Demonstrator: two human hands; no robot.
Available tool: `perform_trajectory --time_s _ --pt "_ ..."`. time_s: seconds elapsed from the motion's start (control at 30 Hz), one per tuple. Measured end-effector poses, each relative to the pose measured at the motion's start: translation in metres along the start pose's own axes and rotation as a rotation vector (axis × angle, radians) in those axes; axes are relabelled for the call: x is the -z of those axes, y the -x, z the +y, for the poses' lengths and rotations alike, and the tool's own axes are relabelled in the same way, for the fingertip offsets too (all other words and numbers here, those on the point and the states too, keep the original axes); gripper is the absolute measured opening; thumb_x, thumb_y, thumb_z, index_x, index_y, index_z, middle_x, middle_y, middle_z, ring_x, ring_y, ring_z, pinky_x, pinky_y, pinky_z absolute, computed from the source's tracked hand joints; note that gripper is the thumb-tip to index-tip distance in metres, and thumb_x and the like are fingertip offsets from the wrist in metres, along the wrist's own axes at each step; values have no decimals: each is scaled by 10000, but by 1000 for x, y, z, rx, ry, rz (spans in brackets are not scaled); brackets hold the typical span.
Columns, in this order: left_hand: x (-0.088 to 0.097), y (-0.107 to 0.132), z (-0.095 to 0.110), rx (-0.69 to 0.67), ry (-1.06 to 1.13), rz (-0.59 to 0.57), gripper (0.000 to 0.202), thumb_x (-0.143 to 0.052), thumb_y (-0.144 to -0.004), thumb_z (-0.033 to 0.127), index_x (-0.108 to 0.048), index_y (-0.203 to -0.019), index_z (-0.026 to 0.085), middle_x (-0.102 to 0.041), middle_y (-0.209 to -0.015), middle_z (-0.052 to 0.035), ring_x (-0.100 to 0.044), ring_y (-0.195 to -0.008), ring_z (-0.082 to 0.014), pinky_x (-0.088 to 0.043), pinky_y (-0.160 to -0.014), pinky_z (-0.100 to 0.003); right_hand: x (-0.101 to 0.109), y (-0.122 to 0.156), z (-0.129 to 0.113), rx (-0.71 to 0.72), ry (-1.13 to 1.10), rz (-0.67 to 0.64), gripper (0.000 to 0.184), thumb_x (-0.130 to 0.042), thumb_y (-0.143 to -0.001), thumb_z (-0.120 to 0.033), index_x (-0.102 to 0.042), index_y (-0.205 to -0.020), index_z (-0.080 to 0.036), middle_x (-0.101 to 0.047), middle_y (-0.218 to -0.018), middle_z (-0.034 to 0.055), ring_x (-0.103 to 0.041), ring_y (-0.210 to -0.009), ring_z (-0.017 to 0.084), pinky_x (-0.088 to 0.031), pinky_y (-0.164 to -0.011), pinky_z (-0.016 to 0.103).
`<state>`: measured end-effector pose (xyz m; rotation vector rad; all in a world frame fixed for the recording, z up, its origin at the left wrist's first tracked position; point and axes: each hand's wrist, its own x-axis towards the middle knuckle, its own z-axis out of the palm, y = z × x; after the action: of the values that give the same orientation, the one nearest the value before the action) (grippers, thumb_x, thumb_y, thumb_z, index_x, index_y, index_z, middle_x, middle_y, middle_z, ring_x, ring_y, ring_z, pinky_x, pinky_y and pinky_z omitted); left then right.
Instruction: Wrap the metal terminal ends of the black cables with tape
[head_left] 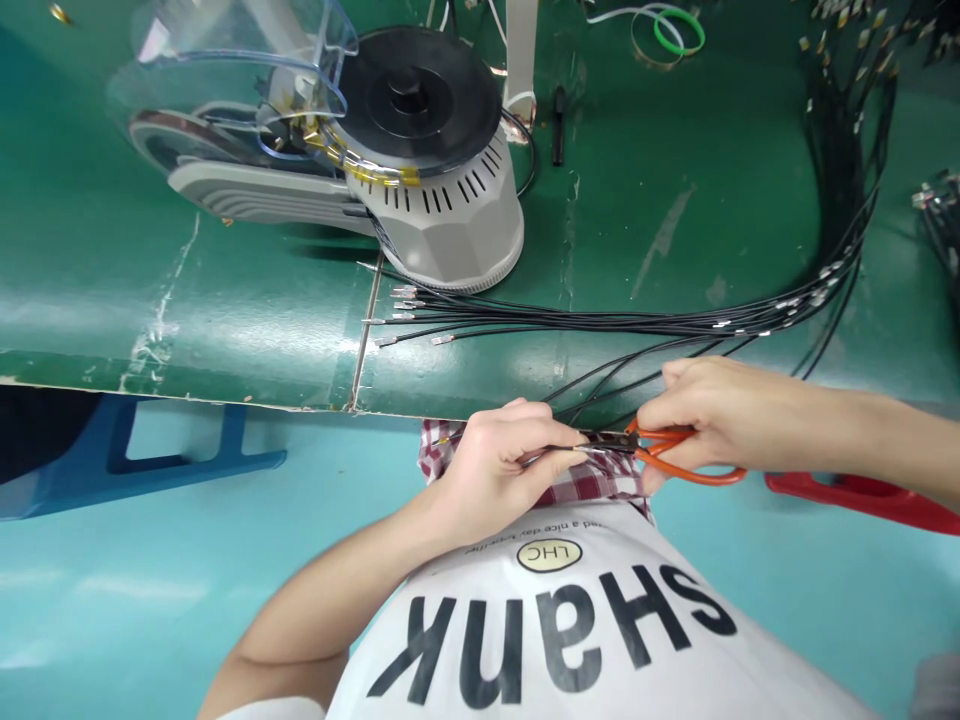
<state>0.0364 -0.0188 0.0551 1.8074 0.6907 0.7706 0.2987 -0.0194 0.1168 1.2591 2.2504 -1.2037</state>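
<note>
Head view: left hand (499, 475) pinches a thin black wire (559, 451) between thumb and fingers. Right hand (716, 420) is closed on orange-handled scissors (697, 468), with the dark blades (611, 441) lying against that wire. Hands apart by a short gap, both working the same spot, over plaid cloth (592, 482) and just below the bench edge. Can't tell if the wire is inside the blades or only beside them.

Risk: blade tips sit right by the left fingertips, so a slip could catch skin. Blades angled badly could nick the insulation. More leads run from the hands up to a long black wire bundle (637, 325) on the green bench mat (187, 340), so a hard tug could drag the crimped terminals (401, 305) fanned out ahead of the hands.

Containers: far side of the bundle, a grey tape dispenser (450, 230) has a clear plastic guard (247, 80) over its feed, with amber tape (360, 160) looped inside. Red object (862, 500) below the right forearm, can't tell what it is.
</note>
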Motion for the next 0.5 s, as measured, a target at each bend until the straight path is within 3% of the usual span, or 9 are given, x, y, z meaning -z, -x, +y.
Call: perform_trajectory --time_s 0.27,0.5 --pt "2 -3 3 13 23 -3 80 -689 -898 158 -764 -927 158 -741 -764 -47 -642 -682 -136 -509 -668 -264 7 3 -12 6 125 100 338 -584 -854 -332 -457 -568 -204 -457 -446 -26 -392 -594 158 -265 -647 302" --pt "2 -2 5 -19 -31 -26 108 -646 -933 186 -752 -942 168 -740 -759 -47 -610 -649 -135 -484 -657 -278 9 6 -9 46 207 146 330 -587 -861 -330 -488 -569 -214 -467 -462 -24 -409 -588 167 -213 -625 324"
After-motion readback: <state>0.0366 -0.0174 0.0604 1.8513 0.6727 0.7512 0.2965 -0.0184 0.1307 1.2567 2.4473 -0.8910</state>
